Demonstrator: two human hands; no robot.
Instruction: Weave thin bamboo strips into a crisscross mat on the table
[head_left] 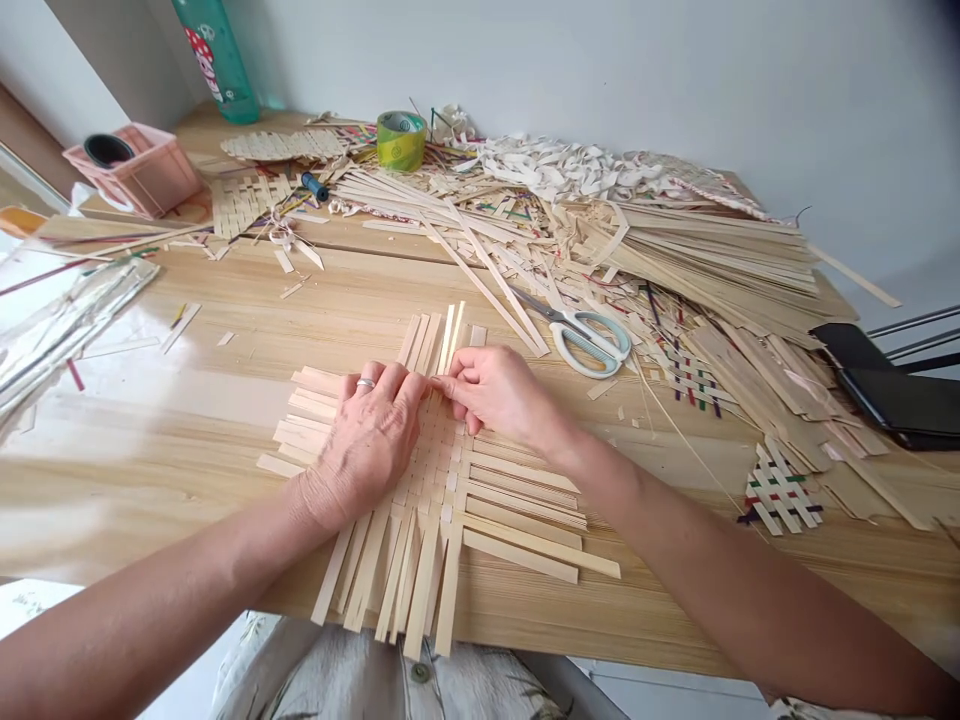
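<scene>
A half-woven mat of pale bamboo strips (442, 490) lies on the wooden table (187, 400) in front of me, with loose strip ends fanning out on all sides. My left hand (371, 435), wearing a ring, presses on the upper left of the weave, its fingers curled over the strips. My right hand (487, 390) comes in from the right, and its thumb and forefinger pinch a strip at the upper edge of the weave. The fingertips of my two hands almost meet there. Both hands hide the top of the weave.
Beyond the mat lie white-handled scissors (589, 342) and a large heap of bamboo strips (712, 260). Farther back are a roll of tape (401, 140), a pink basket (131, 170) and a green bottle (217, 60). A phone (900, 400) and a multicoloured woven sample (780, 490) lie right; a plastic bag (67, 320) lies left.
</scene>
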